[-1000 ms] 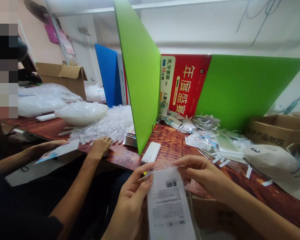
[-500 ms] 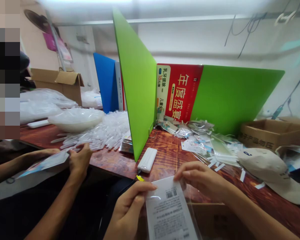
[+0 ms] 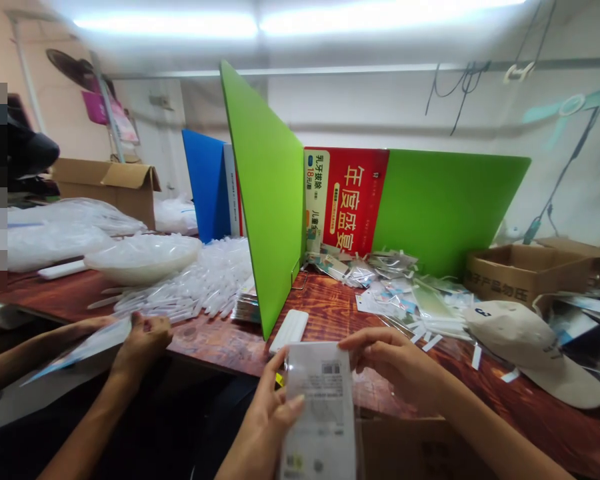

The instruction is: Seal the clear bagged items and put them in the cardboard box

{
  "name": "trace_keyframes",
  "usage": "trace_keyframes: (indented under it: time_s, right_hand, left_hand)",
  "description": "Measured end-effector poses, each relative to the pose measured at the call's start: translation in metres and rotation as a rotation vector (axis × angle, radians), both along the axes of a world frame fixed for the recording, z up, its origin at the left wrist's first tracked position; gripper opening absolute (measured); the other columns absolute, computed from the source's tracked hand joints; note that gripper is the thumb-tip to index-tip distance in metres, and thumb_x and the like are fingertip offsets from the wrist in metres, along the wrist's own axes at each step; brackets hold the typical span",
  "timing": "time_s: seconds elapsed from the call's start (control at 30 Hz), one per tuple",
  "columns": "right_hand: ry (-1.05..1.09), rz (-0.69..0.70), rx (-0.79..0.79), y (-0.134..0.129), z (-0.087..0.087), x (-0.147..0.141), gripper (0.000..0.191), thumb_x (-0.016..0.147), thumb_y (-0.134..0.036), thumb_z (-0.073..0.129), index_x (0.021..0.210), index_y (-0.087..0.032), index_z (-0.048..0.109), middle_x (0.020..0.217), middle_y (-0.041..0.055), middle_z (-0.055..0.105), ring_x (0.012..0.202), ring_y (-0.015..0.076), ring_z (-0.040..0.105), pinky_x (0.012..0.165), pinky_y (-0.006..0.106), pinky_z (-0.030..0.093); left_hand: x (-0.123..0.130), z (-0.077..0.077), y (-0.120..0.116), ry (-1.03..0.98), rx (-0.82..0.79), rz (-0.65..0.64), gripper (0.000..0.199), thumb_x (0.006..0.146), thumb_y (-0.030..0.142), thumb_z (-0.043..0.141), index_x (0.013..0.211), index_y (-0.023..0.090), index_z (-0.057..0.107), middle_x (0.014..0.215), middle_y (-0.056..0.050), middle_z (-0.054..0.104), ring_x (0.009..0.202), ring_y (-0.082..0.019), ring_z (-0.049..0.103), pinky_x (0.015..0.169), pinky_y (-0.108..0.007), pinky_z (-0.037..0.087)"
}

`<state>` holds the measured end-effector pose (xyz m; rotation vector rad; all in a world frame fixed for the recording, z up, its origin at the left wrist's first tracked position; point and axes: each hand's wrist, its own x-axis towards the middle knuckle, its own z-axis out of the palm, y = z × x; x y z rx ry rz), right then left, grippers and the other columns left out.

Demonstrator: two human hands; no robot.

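View has tilted up since the earlier frames: more ceiling light shows, and the desk sits lower in the picture. The packet [image 3: 320,407], a white printed card in a clear sleeve, is held upright at the near desk edge; before, it leaned further right. Left hand [image 3: 270,413] pinches its left edge, thumb on the front. Right hand [image 3: 395,363] grips the top right corner, fingers curled over it. Packet print: a small QR-type code near the top and rows of text too small to read. Red poster [image 3: 353,200] behind shows large Chinese characters and "18" on its white strip. Cap [image 3: 525,343] carries a "3". Cardboard box [image 3: 525,270] has printed characters, unreadable. White power bank [image 3: 290,330] lies just beyond the packet, at the foot of the green divider [image 3: 267,193]. Bare wood [image 3: 330,310] lies between divider and sleeve pile [image 3: 400,287]. The neighbour's hand [image 3: 143,337] has pulled back from the tube pile [image 3: 200,280] to a card.
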<state>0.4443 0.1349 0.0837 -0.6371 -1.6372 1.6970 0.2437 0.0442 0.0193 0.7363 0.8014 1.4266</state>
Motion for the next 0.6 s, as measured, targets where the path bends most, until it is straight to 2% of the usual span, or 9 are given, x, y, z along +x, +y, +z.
trace_keyframes:
  time_s: [0.1, 0.2, 0.27, 0.33, 0.4, 0.43, 0.5, 0.57, 0.6]
  right_hand:
    - [-0.07, -0.035, 0.121, 0.0, 0.0, -0.002, 0.026, 0.076, -0.028, 0.068, 0.1, -0.023, 0.075, 0.088, 0.0024, 0.07, 0.078, 0.0139, 0.06, 0.074, 0.03, 0.047]
    - [-0.262, -0.089, 0.352, -0.001, -0.002, -0.005, 0.041, 0.08, -0.031, 0.067, 0.12, -0.024, 0.066, 0.097, 0.0039, 0.068, 0.081, 0.0154, 0.058, 0.075, 0.032, 0.047]
    - [-0.386, -0.078, 0.479, -0.002, -0.004, -0.008, 0.047, 0.082, -0.033, 0.065, 0.128, -0.023, 0.06, 0.101, 0.0053, 0.067, 0.082, 0.0161, 0.058, 0.073, 0.032, 0.046]
    - [-0.456, -0.028, 0.549, -0.005, -0.005, -0.012, 0.051, 0.083, -0.033, 0.064, 0.132, -0.022, 0.057, 0.102, 0.006, 0.066, 0.082, 0.0163, 0.058, 0.071, 0.03, 0.045]
    - [-0.475, 0.02, 0.587, -0.007, -0.006, -0.015, 0.052, 0.084, -0.032, 0.063, 0.133, -0.021, 0.055, 0.097, 0.0046, 0.066, 0.079, 0.0154, 0.057, 0.07, 0.029, 0.045]
    - [-0.482, 0.044, 0.603, -0.009, -0.005, -0.017, 0.05, 0.084, -0.031, 0.063, 0.132, -0.02, 0.056, 0.091, 0.0028, 0.065, 0.076, 0.0144, 0.056, 0.069, 0.029, 0.044]
    - [-0.475, 0.109, 0.586, -0.009, -0.003, -0.017, 0.044, 0.084, -0.027, 0.062, 0.127, -0.02, 0.06, 0.078, -0.0012, 0.061, 0.068, 0.0119, 0.051, 0.064, 0.026, 0.04]
    - [-0.403, 0.175, 0.473, -0.008, 0.0, -0.013, 0.039, 0.083, -0.026, 0.063, 0.122, -0.021, 0.063, 0.07, -0.0038, 0.056, 0.061, 0.0095, 0.046, 0.058, 0.023, 0.037]
    - [-0.341, 0.186, 0.392, -0.007, 0.003, -0.008, 0.037, 0.083, -0.027, 0.065, 0.12, -0.021, 0.064, 0.07, -0.0042, 0.055, 0.059, 0.0087, 0.045, 0.055, 0.022, 0.035]
  left_hand:
    - [-0.003, -0.007, 0.0, 0.185, 0.063, -0.098, 0.102, 0.075, 0.046, 0.078, 0.151, 0.018, 0.015, 0.137, -0.019, 0.057, 0.121, -0.031, 0.059, 0.096, -0.038, 0.05]
    - [-0.006, -0.009, -0.001, 0.347, 0.152, -0.148, 0.106, 0.079, 0.047, 0.072, 0.155, 0.017, 0.005, 0.153, -0.017, 0.04, 0.134, -0.03, 0.047, 0.108, -0.038, 0.041]
    - [-0.005, -0.008, -0.002, 0.492, 0.176, -0.176, 0.106, 0.08, 0.042, 0.07, 0.156, 0.02, -0.001, 0.153, -0.013, 0.04, 0.131, -0.03, 0.05, 0.106, -0.038, 0.043]
    - [0.001, -0.007, -0.003, 0.659, 0.159, -0.255, 0.106, 0.081, 0.033, 0.065, 0.156, 0.02, -0.008, 0.148, -0.013, 0.048, 0.115, -0.028, 0.062, 0.096, -0.037, 0.05]
    - [0.008, -0.007, -0.006, 0.792, 0.118, -0.349, 0.105, 0.079, 0.026, 0.061, 0.155, 0.017, -0.011, 0.14, -0.014, 0.056, 0.103, -0.027, 0.067, 0.089, -0.037, 0.054]
    - [0.01, -0.006, -0.007, 0.833, 0.103, -0.389, 0.104, 0.077, 0.024, 0.06, 0.155, 0.017, -0.008, 0.137, -0.013, 0.059, 0.104, -0.028, 0.067, 0.09, -0.038, 0.054]
    - [0.006, -0.004, -0.008, 0.875, 0.119, -0.4, 0.099, 0.073, 0.025, 0.064, 0.157, 0.02, 0.011, 0.135, -0.01, 0.062, 0.117, -0.032, 0.061, 0.099, -0.042, 0.05]
    - [-0.015, 0.004, -0.004, 0.85, 0.177, -0.299, 0.085, 0.072, 0.032, 0.07, 0.15, 0.029, 0.036, 0.136, -0.005, 0.061, 0.131, -0.033, 0.05, 0.106, -0.043, 0.044]
    - [-0.03, 0.01, 0.0, 0.807, 0.202, -0.209, 0.076, 0.071, 0.037, 0.073, 0.143, 0.033, 0.048, 0.136, -0.002, 0.062, 0.135, -0.032, 0.046, 0.107, -0.042, 0.044]
